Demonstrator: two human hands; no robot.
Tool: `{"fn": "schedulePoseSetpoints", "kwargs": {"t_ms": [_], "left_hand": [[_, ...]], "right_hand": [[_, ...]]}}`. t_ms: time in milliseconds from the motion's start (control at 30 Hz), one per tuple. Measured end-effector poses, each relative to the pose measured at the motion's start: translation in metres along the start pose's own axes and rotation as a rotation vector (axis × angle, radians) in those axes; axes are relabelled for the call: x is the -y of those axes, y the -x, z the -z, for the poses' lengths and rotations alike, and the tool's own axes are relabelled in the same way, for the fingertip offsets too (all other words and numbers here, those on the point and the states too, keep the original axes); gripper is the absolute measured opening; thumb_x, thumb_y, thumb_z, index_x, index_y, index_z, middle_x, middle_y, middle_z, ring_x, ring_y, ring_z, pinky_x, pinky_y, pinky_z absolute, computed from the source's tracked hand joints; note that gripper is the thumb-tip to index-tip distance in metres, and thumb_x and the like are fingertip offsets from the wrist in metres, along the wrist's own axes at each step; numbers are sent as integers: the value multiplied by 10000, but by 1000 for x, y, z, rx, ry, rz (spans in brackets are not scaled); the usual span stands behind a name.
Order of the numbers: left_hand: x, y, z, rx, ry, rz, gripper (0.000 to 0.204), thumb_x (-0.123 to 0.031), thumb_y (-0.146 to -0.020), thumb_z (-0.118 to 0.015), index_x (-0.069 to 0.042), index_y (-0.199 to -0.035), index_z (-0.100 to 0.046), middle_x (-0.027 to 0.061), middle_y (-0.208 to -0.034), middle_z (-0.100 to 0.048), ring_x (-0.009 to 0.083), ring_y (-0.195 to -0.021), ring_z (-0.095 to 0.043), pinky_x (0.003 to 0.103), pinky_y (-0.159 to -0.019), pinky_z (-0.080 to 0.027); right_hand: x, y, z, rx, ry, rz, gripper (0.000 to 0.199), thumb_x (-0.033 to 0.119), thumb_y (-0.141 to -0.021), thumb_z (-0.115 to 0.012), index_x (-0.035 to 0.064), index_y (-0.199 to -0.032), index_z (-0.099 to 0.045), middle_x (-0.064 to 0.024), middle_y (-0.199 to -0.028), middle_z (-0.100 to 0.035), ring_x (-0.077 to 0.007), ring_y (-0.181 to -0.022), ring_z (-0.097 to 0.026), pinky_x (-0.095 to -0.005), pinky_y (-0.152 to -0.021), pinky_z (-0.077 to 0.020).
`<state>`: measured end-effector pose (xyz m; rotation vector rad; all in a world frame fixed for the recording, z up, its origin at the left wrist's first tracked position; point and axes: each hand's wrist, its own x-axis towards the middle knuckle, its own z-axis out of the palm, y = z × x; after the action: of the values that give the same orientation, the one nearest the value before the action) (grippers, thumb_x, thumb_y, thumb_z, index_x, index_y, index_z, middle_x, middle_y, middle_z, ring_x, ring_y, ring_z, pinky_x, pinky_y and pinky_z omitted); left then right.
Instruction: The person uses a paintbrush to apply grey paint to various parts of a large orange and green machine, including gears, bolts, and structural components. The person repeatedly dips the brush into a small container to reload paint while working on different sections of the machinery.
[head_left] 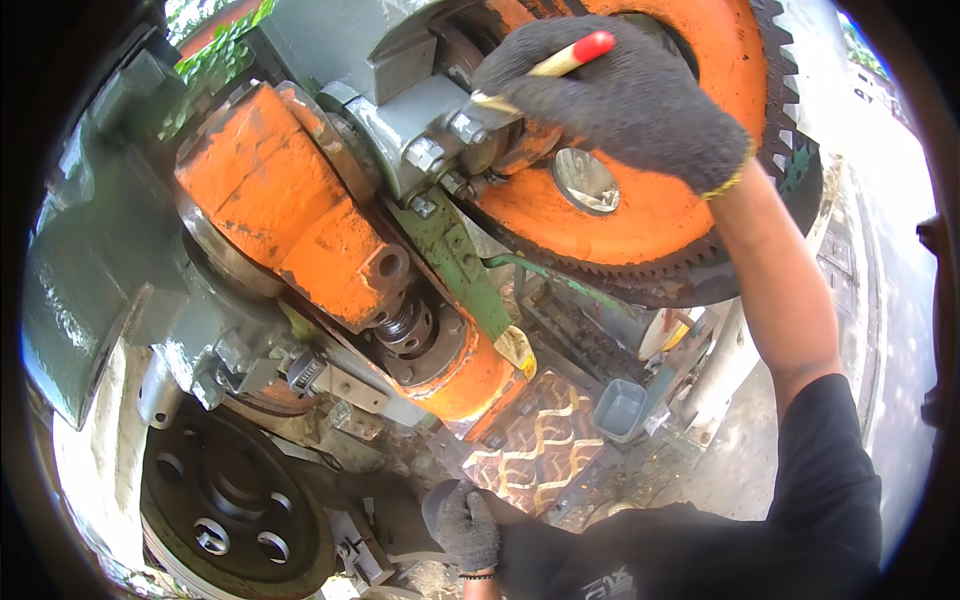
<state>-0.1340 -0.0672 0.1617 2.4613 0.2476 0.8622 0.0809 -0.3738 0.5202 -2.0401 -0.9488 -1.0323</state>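
Note:
My right hand, in a dark knit glove with a yellow cuff edge, is closed on a paintbrush. The brush has a pale wooden handle with a red end. Its working end points left, close to a grey bearing housing and its hex bolts; whether it touches is not clear. Behind that hand stands a large orange gear wheel with dark teeth. Low in the middle, my left hand, gloved in grey, has its fingers curled beside my dark clothing; what they hold, if anything, is hidden.
An orange-painted connecting arm with a threaded screw slants across the machine. A dark pulley wheel sits at lower left. Below are a patterned plate and a small grey tub. A green bar runs between arm and gear.

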Motion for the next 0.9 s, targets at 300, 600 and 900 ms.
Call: {"fn": "schedulePoseSetpoints", "kwargs": {"t_ms": [300,600,900], "left_hand": [[-3,-4,-6,12,-20,-19,229,-187,-968,-676,-39,-1121,-763,177,-1138,-748,374,-1092,-687,469,-985,-533],[8,-6,-12,-22,-73,-50,207,-187,-954,-664,-57,-1064,-782,184,-1043,-762,407,-1009,-700,498,-939,-535],[16,-7,-6,-36,-143,2,211,-192,-955,-659,-75,-1084,-778,178,-1035,-758,400,-1016,-696,503,-942,-530]], "right_hand": [[-21,42,-18,-115,-131,5,204,138,-979,-738,71,-1161,-801,-64,-1138,-793,-150,-960,-743,-321,-901,-594],[-22,46,-35,-325,-251,93,194,55,-995,-728,25,-1181,-776,-103,-1109,-798,-198,-996,-758,-336,-878,-597],[-13,69,-69,-430,-277,218,280,-40,-903,-737,32,-1173,-747,-171,-1125,-767,-363,-1003,-756,-401,-845,-612]]}}
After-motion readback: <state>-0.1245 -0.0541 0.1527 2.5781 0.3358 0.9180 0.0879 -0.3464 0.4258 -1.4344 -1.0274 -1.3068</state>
